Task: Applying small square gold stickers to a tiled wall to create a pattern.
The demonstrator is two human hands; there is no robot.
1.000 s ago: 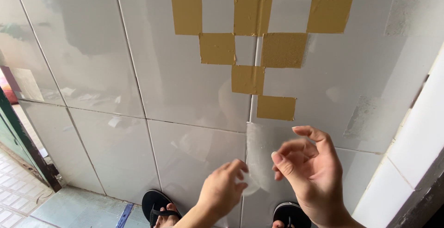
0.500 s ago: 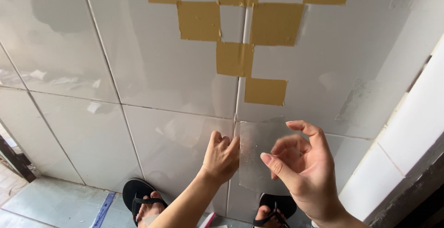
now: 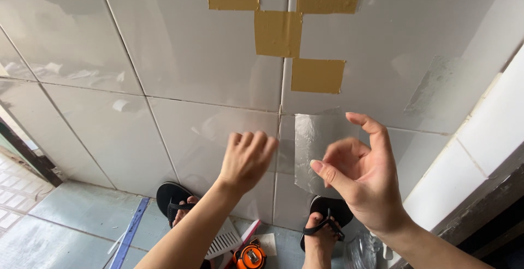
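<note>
So the clear, shiny rectangular strip of tape (image 3: 315,149) is sitting flat against the glossy grey wall tile (image 3: 207,45), just right of the vertical grout joint and straight below the lowest of the mustard-yellow square tape patches (image 3: 317,75). Its long axis runs up and down.

The right hand (image 3: 360,179) is the closer one: it's directly in front of the strip's lower right part, fingers (image 3: 327,173) spread and loosely curled, nothing pinched between them as far as I can see. From those fingertips the strip lies just up and to the left. Can't tell if any fingertip actually touches the film or is only hovering in front.

The left hand (image 3: 246,160) is just left of the strip, on the other side of the joint, fingers held together and bent toward the wall, holding nothing. It looks to be on or very near the tile.

Down on the floor: black flip-flops (image 3: 173,201) on both feet, an orange tape measure (image 3: 249,256), and a white notched trowel (image 3: 225,240) between them.
</note>
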